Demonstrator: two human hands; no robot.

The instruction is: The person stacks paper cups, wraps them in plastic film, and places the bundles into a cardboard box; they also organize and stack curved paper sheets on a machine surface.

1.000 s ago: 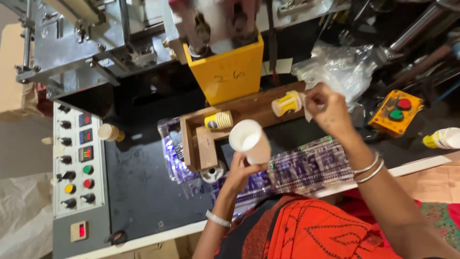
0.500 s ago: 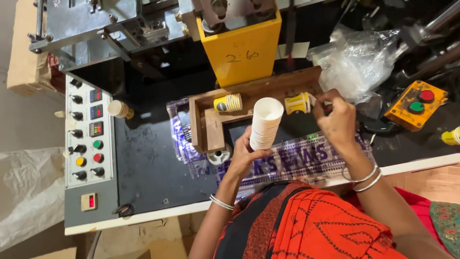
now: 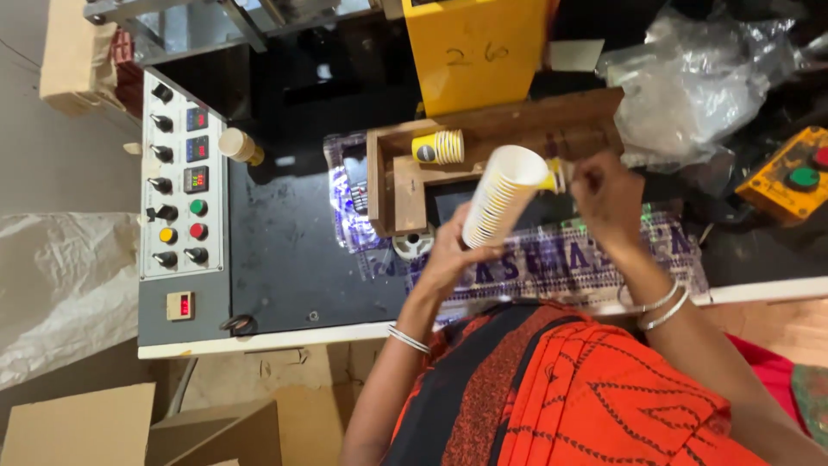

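While the left hand (image 3: 448, 259) still grips the stack of paper cups (image 3: 502, 197), now tilted further over, the right hand (image 3: 608, 194) has closed in beside its rim, fingers curled; what they pinch is hidden.

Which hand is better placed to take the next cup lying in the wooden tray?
Probably the right. The left hand already holds the stack of paper cups, while the right hand is beside the stack's top end and over the wooden tray, though the lone cup lies further left.
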